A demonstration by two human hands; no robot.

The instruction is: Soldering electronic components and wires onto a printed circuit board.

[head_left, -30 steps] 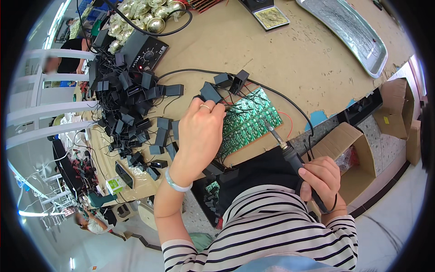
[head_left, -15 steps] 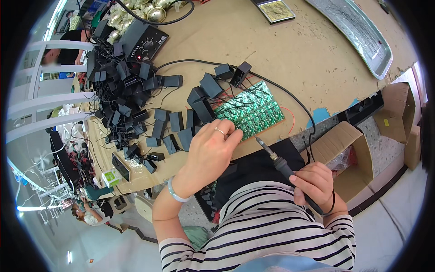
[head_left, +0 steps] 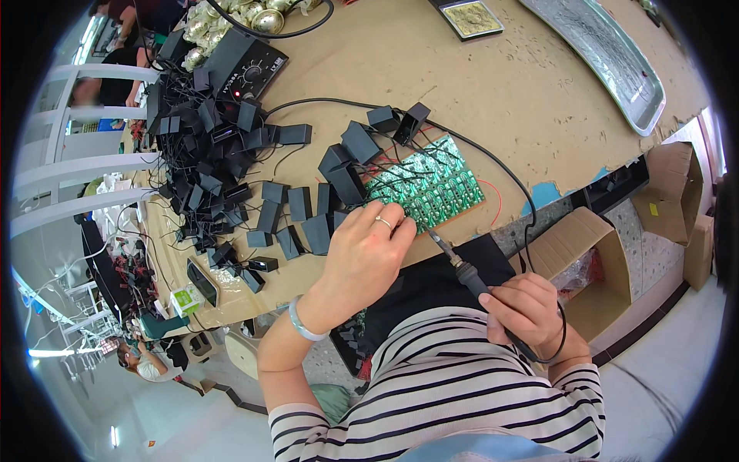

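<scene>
A green circuit board panel lies on the table, its surface covered with rows of small solder pads. Bent over its near left edge is my left hand, fingers pinched together; whatever they grip is hidden beneath them. My right hand is wrapped round the dark handle of a soldering iron. The iron's tip points up and left, at the board's near edge close to my left fingertips; whether it touches cannot be told. Black box-shaped housings with thin black wires sit against the board's left side, wires reaching over it.
A large heap of wired black housings covers the table's left. Behind it stands a black control unit with a knob and red light. A tray and a small yellowish pad dish lie farther back. Cardboard boxes stand right.
The soldering iron has moved slightly up and left, its tip now closer to the board and my left fingers. My left hand has shifted slightly right.
</scene>
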